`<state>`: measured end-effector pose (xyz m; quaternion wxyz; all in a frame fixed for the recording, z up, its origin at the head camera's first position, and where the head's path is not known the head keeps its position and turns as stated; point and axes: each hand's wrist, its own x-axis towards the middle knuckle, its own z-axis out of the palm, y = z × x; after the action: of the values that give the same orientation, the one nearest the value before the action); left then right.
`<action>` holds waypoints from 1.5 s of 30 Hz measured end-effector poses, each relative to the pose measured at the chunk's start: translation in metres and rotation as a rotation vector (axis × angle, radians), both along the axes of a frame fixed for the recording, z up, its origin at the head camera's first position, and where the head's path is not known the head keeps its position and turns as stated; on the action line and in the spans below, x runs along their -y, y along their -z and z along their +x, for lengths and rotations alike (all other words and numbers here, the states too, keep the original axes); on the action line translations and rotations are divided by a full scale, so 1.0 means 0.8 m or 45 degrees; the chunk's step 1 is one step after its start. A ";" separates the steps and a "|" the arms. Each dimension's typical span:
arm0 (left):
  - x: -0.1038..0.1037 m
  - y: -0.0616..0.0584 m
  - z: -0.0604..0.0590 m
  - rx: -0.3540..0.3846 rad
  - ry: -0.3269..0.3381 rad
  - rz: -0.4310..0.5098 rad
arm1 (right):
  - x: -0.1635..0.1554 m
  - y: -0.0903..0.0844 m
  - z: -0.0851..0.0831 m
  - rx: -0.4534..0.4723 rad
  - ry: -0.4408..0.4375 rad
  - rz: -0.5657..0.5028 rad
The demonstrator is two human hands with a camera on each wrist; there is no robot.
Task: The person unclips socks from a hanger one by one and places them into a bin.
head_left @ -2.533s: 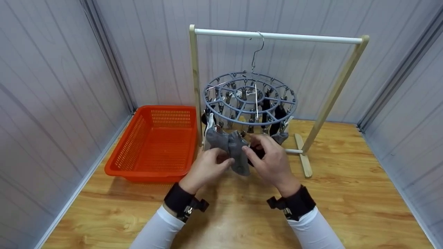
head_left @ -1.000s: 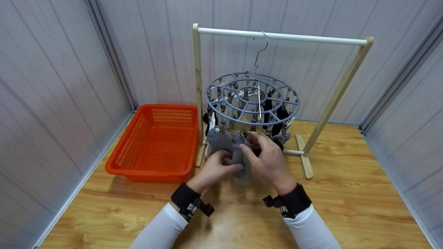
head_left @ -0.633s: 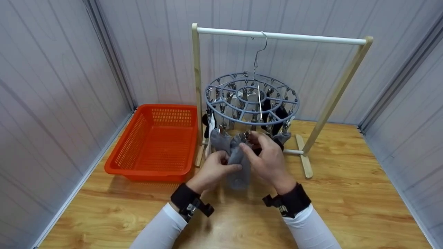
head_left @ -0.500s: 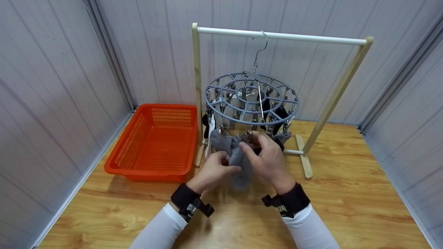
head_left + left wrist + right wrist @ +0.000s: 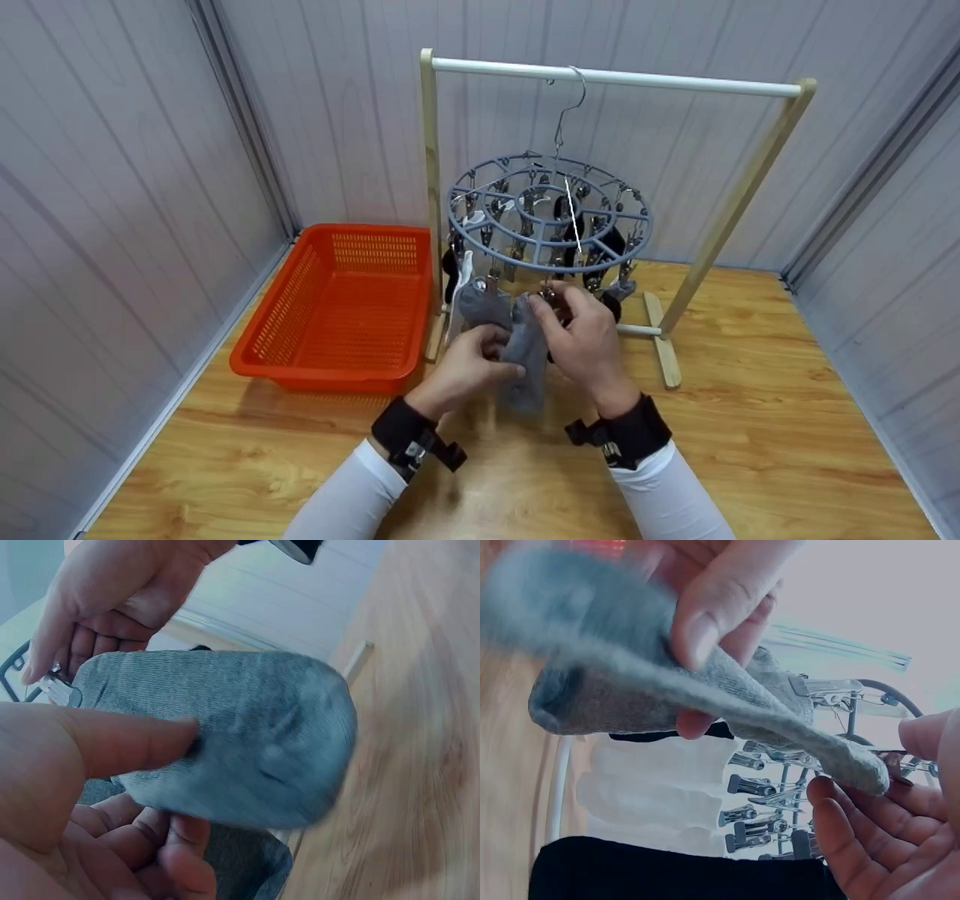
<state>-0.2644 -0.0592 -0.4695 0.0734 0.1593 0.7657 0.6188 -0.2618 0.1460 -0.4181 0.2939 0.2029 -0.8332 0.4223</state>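
In the head view, my left hand [image 5: 466, 369] holds a grey sock [image 5: 529, 379] between thumb and fingers, thumb lying along its front. At the sock's top, my right hand [image 5: 589, 341] pinches a metal clip [image 5: 895, 765] hanging from the round grey-blue drying hanger [image 5: 540, 265]. In the right wrist view the sock's upper edge lies at that clip; whether the clip bites on it, I cannot tell. Just left hangs a second grey sock [image 5: 484, 306] from another clip [image 5: 492, 280]. The held sock's toe end [image 5: 315, 742] hangs free and blurred.
An orange basket [image 5: 330, 379] stands left on the wooden table. A rack with a white rail [image 5: 675, 79] carries the hanger by its hook. White socks [image 5: 645, 780] and a black sock [image 5: 675, 870] hang behind, among several bare clips.
My left hand has shifted right and taken hold of the front grey sock, whose lower end swings. The hanger has turned slightly. My right hand stays near the same clip.
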 end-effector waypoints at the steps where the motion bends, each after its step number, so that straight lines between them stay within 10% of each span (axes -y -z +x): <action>1: 0.001 0.000 0.000 0.020 0.007 0.023 | 0.000 0.000 0.000 0.013 -0.002 -0.008; 11: 0.000 -0.002 -0.003 0.218 -0.035 0.363 | 0.000 -0.002 0.002 0.031 -0.016 -0.043; 45: -0.003 -0.008 0.001 0.139 -0.015 0.454 | -0.012 -0.005 0.004 0.173 -0.045 -0.159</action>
<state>-0.2640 -0.0566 -0.4633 0.0820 0.1316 0.6397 0.7528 -0.2583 0.1557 -0.4143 0.2412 0.1696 -0.8196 0.4912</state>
